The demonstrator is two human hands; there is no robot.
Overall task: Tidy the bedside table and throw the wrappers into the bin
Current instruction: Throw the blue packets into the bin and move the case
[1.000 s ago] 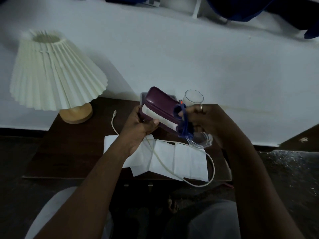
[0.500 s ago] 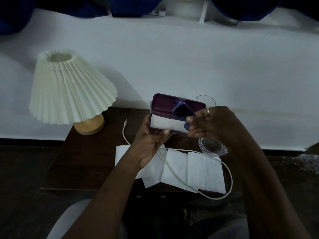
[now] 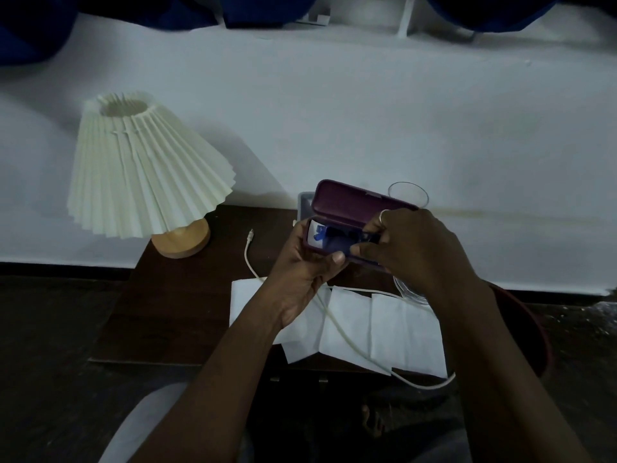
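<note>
- a small pale tab on the lid of the purple glasses case (image 3: pixel 350 203) is too small to read in the dim light.
- the case stands open, lid tipped up toward the wall; inside, blue glasses (image 3: pixel 334 237) lie folded on a white lining.
- the left hand (image 3: pixel 300 272) grips the case's left end, thumb on the near rim and fingers wrapped behind.
- the right hand (image 3: pixel 417 252), a ring (image 3: pixel 383 216) on one finger, curls over the case's right end and pinches the glasses there, thumb on the near edge.
- the case is held just above the back of the dark bedside table (image 3: pixel 187 295), between both hands.
- white paper sheets (image 3: pixel 400 329) lie in a row along the table's near edge, below the hands, with a white cable (image 3: pixel 248 259) running across them.
- a clear glass (image 3: pixel 408 194) shows behind the right hand, and a grey tray (image 3: pixel 304 203) sits just behind the case.
- a lamp (image 3: pixel 143 168) with a pleated cream shade and wooden base stands at the table's far left corner.
</note>
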